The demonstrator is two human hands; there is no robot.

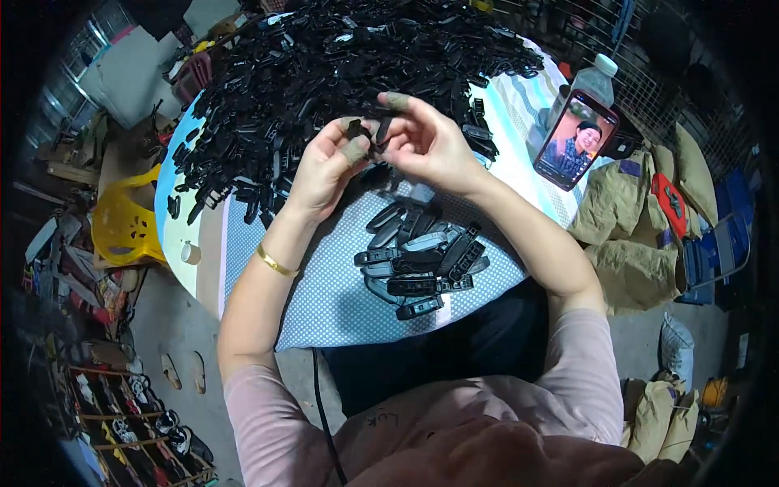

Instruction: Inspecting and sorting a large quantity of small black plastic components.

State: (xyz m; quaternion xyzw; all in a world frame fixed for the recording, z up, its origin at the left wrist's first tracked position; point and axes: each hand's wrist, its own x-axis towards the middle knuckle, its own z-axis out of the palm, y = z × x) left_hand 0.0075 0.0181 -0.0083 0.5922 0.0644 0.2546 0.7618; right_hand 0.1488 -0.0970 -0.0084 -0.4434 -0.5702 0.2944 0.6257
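My left hand (329, 166) is closed on a small black plastic part (357, 130), pinched between thumb and fingers. Close beside it, my right hand (430, 146) pinches another small dark piece (383, 130); its exact kind is too small to tell. Tape or finger covers wrap the left thumb and a right fingertip. Both hands hover at the near edge of a big heap of black plastic parts (324, 73). Nearer to me, between my forearms, lies a smaller pile of long black and grey plastic pieces (422, 252) on the patterned tablecloth (324, 316).
On the table's right, a phone (574, 140) playing video leans by a clear bottle (599, 79). A small white cup (191, 253) sits at the left edge. Outside the table are a yellow plastic chair (122, 219), brown sacks (637, 272) and a shoe rack (122, 422).
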